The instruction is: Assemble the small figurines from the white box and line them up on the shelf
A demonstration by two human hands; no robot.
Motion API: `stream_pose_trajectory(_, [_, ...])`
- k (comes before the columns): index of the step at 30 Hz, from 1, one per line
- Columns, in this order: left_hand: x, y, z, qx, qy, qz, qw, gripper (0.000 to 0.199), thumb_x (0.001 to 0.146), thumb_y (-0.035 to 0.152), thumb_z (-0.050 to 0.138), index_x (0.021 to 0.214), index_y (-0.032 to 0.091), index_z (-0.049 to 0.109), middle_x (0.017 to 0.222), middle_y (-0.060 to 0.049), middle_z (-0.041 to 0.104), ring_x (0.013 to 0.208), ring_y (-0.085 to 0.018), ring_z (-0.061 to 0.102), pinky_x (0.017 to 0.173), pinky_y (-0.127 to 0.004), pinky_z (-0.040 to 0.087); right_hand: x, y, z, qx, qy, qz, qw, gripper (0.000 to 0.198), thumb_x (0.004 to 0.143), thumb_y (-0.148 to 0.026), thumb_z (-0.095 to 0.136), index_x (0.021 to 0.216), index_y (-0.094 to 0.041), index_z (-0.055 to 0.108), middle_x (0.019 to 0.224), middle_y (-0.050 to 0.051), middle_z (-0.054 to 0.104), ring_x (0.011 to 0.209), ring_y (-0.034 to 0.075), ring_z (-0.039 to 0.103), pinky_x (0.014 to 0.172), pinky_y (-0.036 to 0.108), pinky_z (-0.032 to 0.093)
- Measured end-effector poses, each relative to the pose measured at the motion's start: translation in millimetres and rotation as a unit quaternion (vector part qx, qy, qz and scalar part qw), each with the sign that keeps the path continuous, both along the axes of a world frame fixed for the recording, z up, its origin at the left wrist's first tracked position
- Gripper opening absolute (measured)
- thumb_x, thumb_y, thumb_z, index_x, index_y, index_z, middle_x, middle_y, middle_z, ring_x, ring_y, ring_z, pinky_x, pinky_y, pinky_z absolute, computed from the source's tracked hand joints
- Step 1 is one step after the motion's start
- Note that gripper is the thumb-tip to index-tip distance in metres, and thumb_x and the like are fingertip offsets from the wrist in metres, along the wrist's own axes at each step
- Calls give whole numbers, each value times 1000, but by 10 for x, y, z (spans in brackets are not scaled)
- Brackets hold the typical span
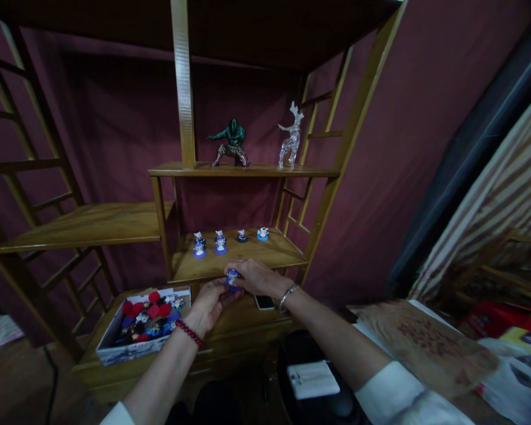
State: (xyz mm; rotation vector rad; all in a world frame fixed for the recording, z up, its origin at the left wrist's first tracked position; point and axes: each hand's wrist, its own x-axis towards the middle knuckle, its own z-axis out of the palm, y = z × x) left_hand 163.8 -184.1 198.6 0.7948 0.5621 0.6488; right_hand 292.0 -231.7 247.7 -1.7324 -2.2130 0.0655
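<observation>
Between my two hands is a small purple-and-white figurine (232,278), held just in front of the lower shelf's edge. My left hand (211,300) supports it from the left and below, its fingers curled at the base. From the right, the fingers of my right hand (254,276) close on its upper side and partly cover it. On the shelf behind, two similar purple figurines (220,244) stand upright in front of a back row of small figurines (242,235), with a light-blue-based one (262,234) at the right end.
An open box (137,353) of mixed small figurines sits at the left on the cabinet top. A phone (264,302) lies under my right wrist. Above stand a green crouching statue (233,141) and a clear deer ornament (291,139). A white packet (313,379) rests on a dark seat below.
</observation>
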Motion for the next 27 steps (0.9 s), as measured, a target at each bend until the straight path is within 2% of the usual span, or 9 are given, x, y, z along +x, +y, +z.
stream_pose_trajectory(9, [40, -13, 50, 11, -2, -1, 1000, 24, 67, -10, 44, 65, 8, 60, 69, -8, 65, 65, -14, 62, 75, -31, 52, -18, -36, 76, -15, -29, -32, 999, 18, 73, -16, 55, 90, -19, 57, 88, 4, 59, 81, 14, 55, 68, 22, 35])
stream_pose_trajectory(19, [218, 39, 131, 42, 9, 3, 999, 27, 62, -13, 42, 64, 10, 57, 67, -6, 64, 66, -13, 61, 72, -29, 52, 131, 71, 112, -13, -64, -42, 997, 18, 74, -16, 54, 91, -18, 56, 88, 4, 61, 81, 14, 55, 68, 22, 35])
stream_pose_trajectory(23, [360, 108, 153, 62, 46, 28, 997, 25, 64, -12, 42, 66, 10, 54, 63, -4, 61, 59, -12, 60, 66, -28, 52, 229, 115, 155, -12, -72, -68, 995, 20, 73, -18, 55, 92, -18, 57, 87, 4, 62, 79, 14, 55, 67, 21, 35])
stream_pose_trajectory(27, [487, 160, 183, 67, 84, 64, 992, 22, 65, -10, 48, 66, 12, 49, 61, -1, 58, 57, -11, 58, 66, -30, 52, 340, 175, 183, -22, -75, -94, 993, 24, 71, -20, 57, 95, -19, 57, 90, 5, 63, 80, 15, 56, 65, 21, 35])
